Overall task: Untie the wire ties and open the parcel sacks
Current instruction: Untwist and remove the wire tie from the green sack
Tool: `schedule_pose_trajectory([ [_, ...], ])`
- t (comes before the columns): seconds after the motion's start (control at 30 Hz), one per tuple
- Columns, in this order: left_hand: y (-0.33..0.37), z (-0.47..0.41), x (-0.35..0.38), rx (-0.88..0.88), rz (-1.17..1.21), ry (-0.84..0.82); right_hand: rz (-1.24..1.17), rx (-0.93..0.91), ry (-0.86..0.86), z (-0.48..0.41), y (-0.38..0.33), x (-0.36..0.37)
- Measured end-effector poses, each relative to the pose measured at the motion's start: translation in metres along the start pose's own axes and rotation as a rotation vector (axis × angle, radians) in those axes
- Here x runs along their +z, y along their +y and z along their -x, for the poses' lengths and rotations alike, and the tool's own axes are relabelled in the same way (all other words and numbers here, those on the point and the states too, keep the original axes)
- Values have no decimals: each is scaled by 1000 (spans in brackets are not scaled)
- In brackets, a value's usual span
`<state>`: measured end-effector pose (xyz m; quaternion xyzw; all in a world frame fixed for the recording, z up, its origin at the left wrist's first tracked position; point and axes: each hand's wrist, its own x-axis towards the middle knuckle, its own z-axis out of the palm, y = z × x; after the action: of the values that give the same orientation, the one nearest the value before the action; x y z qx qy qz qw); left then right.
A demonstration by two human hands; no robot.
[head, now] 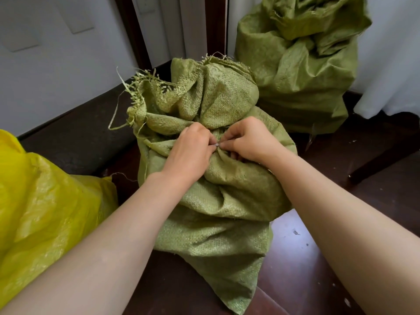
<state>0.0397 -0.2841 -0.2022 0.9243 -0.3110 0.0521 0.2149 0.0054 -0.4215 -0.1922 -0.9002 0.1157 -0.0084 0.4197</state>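
A green woven sack (218, 196) stands on the dark floor in front of me, its neck bunched together and its frayed top (204, 92) flopping upward behind the tie. A thin pale wire tie (217, 144) shows at the gathered neck. My left hand (191, 151) and my right hand (247, 142) meet there, fingertips of both pinched on the tie's end. Most of the wire is hidden by my fingers and the folds.
A second green sack (300, 71) stands at the back right with its top loosely folded. A yellow sack (38, 205) lies at the left. A white wall and door frame are behind, a white curtain (391, 64) at right, and dark wooden floor (302, 258) around.
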Motion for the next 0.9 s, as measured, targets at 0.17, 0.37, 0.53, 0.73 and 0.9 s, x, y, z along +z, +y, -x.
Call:
schedule_pose_trajectory([
  [0.17, -4, 0, -1, -8, 36, 12, -71, 20, -23, -1, -1, 0],
  [0.37, -2, -1, -1, 9, 58, 21, -96, 85, -36, -3, 3, -6],
  [0.53, -1, -2, 0, -11, 39, 28, -94, 111, -54, -7, 8, -6],
  [0.73, -3, -1, 5, 4, 57, 27, -7, -24, -7, -4, 7, 2],
  [0.9, -4, -1, 6, 19, 87, 57, -142, 106, -41, -2, 16, -17],
])
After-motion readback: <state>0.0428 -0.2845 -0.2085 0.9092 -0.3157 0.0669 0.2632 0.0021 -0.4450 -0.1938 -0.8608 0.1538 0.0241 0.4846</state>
